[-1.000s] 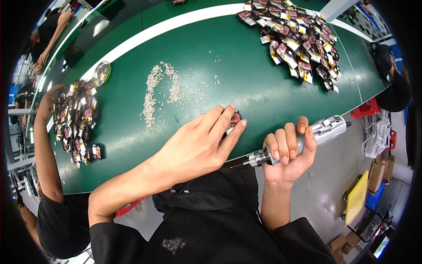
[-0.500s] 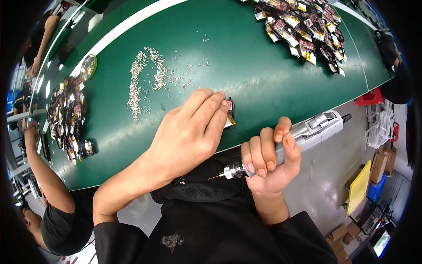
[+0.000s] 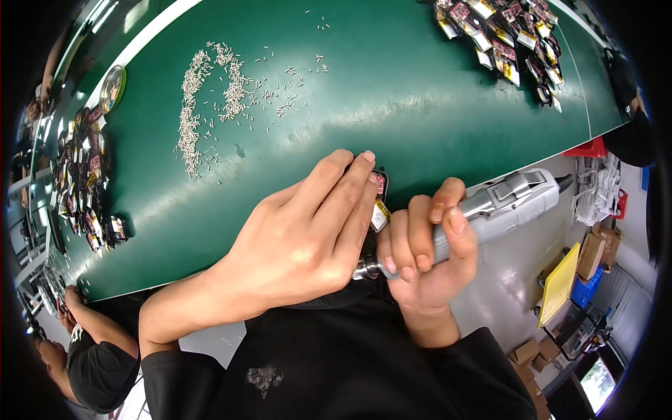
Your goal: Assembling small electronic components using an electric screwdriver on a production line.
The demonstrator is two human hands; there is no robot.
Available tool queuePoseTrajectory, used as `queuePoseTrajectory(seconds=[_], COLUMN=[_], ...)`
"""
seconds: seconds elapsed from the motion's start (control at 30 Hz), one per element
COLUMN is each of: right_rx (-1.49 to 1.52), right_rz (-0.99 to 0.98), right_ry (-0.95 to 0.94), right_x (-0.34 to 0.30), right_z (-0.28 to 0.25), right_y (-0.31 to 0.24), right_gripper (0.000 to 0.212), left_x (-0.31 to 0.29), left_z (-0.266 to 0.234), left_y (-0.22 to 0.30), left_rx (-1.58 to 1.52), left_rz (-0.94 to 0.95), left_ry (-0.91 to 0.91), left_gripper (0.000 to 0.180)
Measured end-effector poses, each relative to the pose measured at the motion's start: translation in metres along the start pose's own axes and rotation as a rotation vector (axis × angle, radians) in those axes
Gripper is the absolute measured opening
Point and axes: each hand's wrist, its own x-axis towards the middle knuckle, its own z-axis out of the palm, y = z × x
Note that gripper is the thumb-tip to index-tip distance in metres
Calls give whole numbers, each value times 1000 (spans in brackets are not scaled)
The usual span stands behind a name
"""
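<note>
At the near edge of the green table (image 3: 280,168), my left hand (image 3: 297,238) is closed over a small black-cased electronic unit (image 3: 380,210). A red circuit board and a silver-and-yellow battery pack show past the fingertips; the rest is under the hand. My right hand (image 3: 430,252) grips a grey electric screwdriver (image 3: 521,206), its cable end up to the right. The screwdriver's metal nose reaches behind my left hand, which hides the bit, so I cannot tell whether it touches the unit.
Loose small screws (image 3: 189,126) lie scattered on the table beyond my left hand. Piles of similar units sit at the far right (image 3: 504,42) and left (image 3: 84,182). A round green-rimmed dish (image 3: 113,89) stands by the left pile. Another person (image 3: 105,350) works at the left.
The screwdriver's nose has gone from open view to behind my left hand. My left hand and the unit have shifted slightly right and nearer. The view has moved, sliding the screws and piles.
</note>
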Motion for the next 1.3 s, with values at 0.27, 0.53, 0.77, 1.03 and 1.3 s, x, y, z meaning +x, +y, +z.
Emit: queuePoseTrajectory(seconds=[0.27,0.53,0.77,1.03,1.3], right_rx=[-203,-327,-370,-576,-449], right_rz=[-227,-202,-196,-137,-223], right_ry=[-397,-474,-415,-645,-637], right_x=[42,71,68,73,78], right_z=[15,13,12,18,33], right_y=[-73,-59,-57,-61,-35], right_gripper=[25,35,33,26,19], left_x=[-4,-10,-8,-3,-10], left_z=[-6,0,4,5,-11], left_y=[2,2,1,2,-6], left_rx=[-4,-16,-61,-80,-41], left_rz=[16,-27,-6,24,18], left_ry=[-129,-98,-43,-26,-58], left_gripper=[37,42,40,42,38])
